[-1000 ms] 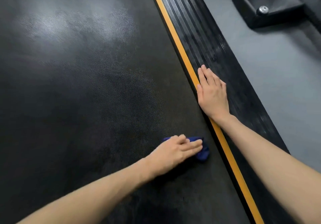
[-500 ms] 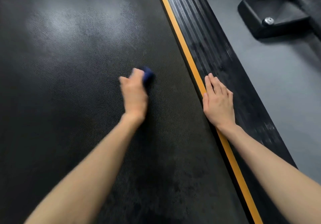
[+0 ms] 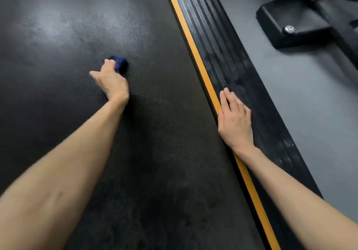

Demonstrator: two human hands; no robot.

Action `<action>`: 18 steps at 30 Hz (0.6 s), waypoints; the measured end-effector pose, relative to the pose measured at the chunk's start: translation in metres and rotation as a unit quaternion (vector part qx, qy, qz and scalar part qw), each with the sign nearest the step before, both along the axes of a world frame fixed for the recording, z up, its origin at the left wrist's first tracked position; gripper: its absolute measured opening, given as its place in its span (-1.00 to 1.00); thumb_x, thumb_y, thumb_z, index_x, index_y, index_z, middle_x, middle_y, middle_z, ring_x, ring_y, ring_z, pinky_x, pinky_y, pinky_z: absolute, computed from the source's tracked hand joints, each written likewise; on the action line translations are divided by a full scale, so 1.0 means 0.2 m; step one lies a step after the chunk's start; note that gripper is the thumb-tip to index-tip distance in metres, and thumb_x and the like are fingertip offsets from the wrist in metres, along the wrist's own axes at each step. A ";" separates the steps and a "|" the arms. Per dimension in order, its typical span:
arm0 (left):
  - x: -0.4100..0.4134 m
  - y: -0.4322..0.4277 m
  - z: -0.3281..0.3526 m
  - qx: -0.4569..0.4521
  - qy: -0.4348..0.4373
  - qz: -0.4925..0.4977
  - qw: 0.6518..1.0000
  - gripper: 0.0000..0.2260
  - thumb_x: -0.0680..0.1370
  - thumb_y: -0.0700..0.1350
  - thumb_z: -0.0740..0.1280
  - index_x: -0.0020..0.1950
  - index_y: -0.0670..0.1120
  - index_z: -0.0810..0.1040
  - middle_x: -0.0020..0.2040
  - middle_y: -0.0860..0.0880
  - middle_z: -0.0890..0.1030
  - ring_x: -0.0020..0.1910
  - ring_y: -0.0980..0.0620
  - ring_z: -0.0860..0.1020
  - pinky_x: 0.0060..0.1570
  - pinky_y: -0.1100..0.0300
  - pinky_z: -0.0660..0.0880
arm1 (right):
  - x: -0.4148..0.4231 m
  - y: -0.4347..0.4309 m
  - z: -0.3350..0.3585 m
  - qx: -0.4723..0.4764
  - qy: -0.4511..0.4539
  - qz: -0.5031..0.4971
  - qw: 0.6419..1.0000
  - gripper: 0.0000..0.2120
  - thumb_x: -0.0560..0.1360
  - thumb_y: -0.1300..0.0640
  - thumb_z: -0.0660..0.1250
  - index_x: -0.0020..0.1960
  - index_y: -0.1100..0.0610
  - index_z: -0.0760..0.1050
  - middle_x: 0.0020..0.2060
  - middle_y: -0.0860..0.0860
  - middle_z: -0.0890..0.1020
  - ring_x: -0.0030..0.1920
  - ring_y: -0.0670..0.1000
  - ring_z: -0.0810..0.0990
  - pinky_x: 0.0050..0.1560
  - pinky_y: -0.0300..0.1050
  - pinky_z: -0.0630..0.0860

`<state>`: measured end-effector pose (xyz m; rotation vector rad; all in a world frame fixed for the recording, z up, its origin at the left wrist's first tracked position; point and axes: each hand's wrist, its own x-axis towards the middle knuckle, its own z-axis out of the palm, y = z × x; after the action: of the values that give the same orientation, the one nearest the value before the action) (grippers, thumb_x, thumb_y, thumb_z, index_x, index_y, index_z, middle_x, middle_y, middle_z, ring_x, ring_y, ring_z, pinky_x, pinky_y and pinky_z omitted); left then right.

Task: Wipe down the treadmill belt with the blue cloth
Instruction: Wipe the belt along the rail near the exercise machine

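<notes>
Motion blur smears the left hand [image 3: 112, 82] and the blue cloth [image 3: 120, 64], whose near part lies hidden under the fingers, so whether they grip it or press it flat cannot be told. The treadmill belt [image 3: 77, 36] runs off the left, top and bottom edges. The black machine base [image 3: 290, 20] at upper right is cut off too.

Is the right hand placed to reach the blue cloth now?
Probably, with a stretch: only bare treadmill belt lies between the right hand, flat on the side rail, and the blue cloth, though the left hand holds it.
</notes>
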<state>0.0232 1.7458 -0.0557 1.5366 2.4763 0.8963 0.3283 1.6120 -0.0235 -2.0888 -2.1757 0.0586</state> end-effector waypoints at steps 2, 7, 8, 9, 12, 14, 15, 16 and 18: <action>0.33 -0.08 -0.02 0.036 0.017 -0.183 0.982 -0.69 0.50 -0.22 0.14 0.13 -0.14 0.60 0.06 -0.14 0.60 -0.08 -0.03 0.37 -0.04 0.27 0.23 | 0.00 0.00 -0.01 -0.001 -0.009 0.006 1.000 -0.51 0.58 0.08 -0.01 0.48 0.18 0.16 0.45 0.11 0.26 0.44 0.09 0.24 0.33 0.04 0.28; 0.56 -0.33 0.02 0.018 0.072 -0.542 0.837 -0.72 0.51 -0.30 0.27 0.20 -0.15 0.58 0.23 -0.08 0.57 -0.11 -0.07 0.45 -0.10 0.24 0.24 | 0.02 -0.01 0.00 -0.002 0.003 0.017 1.000 -0.51 0.60 0.07 0.01 0.49 0.18 0.14 0.46 0.10 0.24 0.45 0.08 0.22 0.34 0.03 0.27; 0.48 -0.28 0.02 0.038 0.080 -0.536 0.840 -0.72 0.52 -0.29 0.23 0.16 -0.15 0.60 0.19 -0.07 0.60 -0.13 -0.07 0.48 -0.11 0.22 0.22 | 0.02 -0.01 0.00 -0.002 0.007 0.020 1.000 -0.50 0.59 0.04 -0.04 0.49 0.18 0.13 0.46 0.10 0.24 0.45 0.08 0.22 0.34 0.02 0.26; 0.40 -0.21 0.03 0.057 0.072 -0.486 0.869 -0.70 0.50 -0.28 0.16 0.10 -0.15 0.63 0.12 -0.08 0.64 -0.14 -0.09 0.52 -0.12 0.18 0.21 | 0.02 -0.01 0.00 -0.004 0.011 0.020 1.000 -0.49 0.59 0.02 -0.08 0.49 0.18 0.13 0.46 0.10 0.23 0.45 0.08 0.21 0.34 0.02 0.25; 0.05 0.04 0.03 0.052 0.041 -0.234 0.970 -0.67 0.44 -0.27 0.14 0.10 -0.18 0.60 0.10 -0.16 0.63 -0.01 -0.20 0.51 0.00 0.07 0.22 | 0.02 0.00 -0.01 -0.010 0.005 0.017 1.000 -0.48 0.58 0.03 -0.10 0.49 0.19 0.13 0.46 0.11 0.24 0.45 0.09 0.23 0.33 0.05 0.28; -0.16 0.12 0.00 0.005 0.040 -0.159 0.986 -0.66 0.49 -0.29 0.16 0.22 -0.20 0.55 0.23 -0.17 0.56 0.15 -0.23 0.43 0.15 0.10 0.20 | 0.02 0.01 -0.01 -0.016 -0.006 0.022 1.000 -0.48 0.58 0.04 -0.09 0.49 0.20 0.13 0.46 0.12 0.23 0.45 0.10 0.22 0.32 0.06 0.29; -0.19 0.15 -0.02 -0.015 0.026 -0.135 0.990 -0.65 0.51 -0.30 0.15 0.25 -0.19 0.54 0.26 -0.16 0.54 0.18 -0.22 0.40 0.17 0.14 0.19 | 0.02 0.01 -0.01 -0.021 -0.010 0.022 0.999 -0.48 0.58 0.04 -0.09 0.49 0.20 0.12 0.46 0.12 0.23 0.45 0.10 0.22 0.32 0.07 0.29; -0.16 0.15 -0.02 -0.022 0.008 -0.111 0.994 -0.65 0.51 -0.31 0.13 0.24 -0.18 0.54 0.25 -0.15 0.55 0.15 -0.21 0.39 0.16 0.15 0.20 | 0.02 0.01 0.00 -0.029 -0.012 0.020 0.999 -0.48 0.57 0.04 -0.10 0.49 0.20 0.12 0.46 0.12 0.22 0.45 0.11 0.21 0.32 0.08 0.29; 0.04 0.09 0.02 0.000 -0.009 -0.143 0.990 -0.67 0.49 -0.28 0.11 0.14 -0.13 0.58 0.11 -0.15 0.62 -0.01 -0.16 0.40 0.05 0.08 0.26 | 0.02 0.01 0.00 -0.044 -0.016 0.019 0.999 -0.48 0.58 0.05 -0.10 0.49 0.20 0.10 0.47 0.13 0.20 0.46 0.12 0.19 0.33 0.09 0.27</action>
<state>0.0319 1.7636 -0.0511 1.8129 2.1647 0.8548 0.3319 1.6139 -0.0230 -2.1081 -2.2720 0.1271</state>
